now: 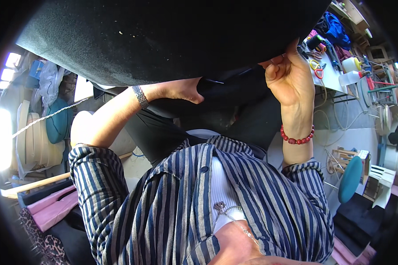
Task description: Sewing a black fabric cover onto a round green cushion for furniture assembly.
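The dark padded piece (101, 48) spans the far side from left to right, probably heavy, soft-faced, not slippery, best held by its near edge. The left hand (184, 89) reaches beneath that edge, fingers hidden, their state unclear; farther right, the right hand (292, 81) has fingers partly curled, whether pinching I cannot tell.

Room btwn forearms (124, 104) over lap (152, 132), but blk upholstered piece (141, 44) blocks way fwd.
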### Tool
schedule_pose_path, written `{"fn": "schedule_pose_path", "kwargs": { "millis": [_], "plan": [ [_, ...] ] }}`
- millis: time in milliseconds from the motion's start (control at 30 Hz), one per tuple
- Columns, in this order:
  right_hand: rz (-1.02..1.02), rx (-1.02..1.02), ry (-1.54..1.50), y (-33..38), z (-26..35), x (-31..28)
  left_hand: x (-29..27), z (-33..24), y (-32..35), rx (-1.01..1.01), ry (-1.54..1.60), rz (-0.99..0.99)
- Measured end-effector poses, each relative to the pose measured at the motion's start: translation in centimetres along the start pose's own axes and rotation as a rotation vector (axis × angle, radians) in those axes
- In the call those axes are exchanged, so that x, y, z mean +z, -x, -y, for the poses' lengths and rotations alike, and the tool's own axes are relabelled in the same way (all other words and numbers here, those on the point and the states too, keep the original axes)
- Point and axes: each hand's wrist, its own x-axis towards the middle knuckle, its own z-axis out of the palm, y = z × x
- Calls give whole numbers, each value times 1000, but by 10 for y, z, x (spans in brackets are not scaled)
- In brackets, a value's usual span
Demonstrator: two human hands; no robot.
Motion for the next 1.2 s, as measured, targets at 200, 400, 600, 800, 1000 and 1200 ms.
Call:
{"fn": "schedule_pose_path", "kwargs": {
  "millis": [200,400,600,800,1000,1200],
  "plan": [
    [-69,8,13,20,-6,21,1,7,13,54,-117,48],
    [-115,55,25,35,-26,28,20,11,19,-32,-77,173],
    [-41,87,35,35,-40,9,14,1,24,-153,-70,274],
    [7,114,62,32,-43,9,39,39,38,-58,-112,52],
    [23,117,25,26,-42,10,40,43,36,19,-143,-32],
    [-68,106,11,34,-35,16,28,27,35,-9,18,49]
  ]
}}
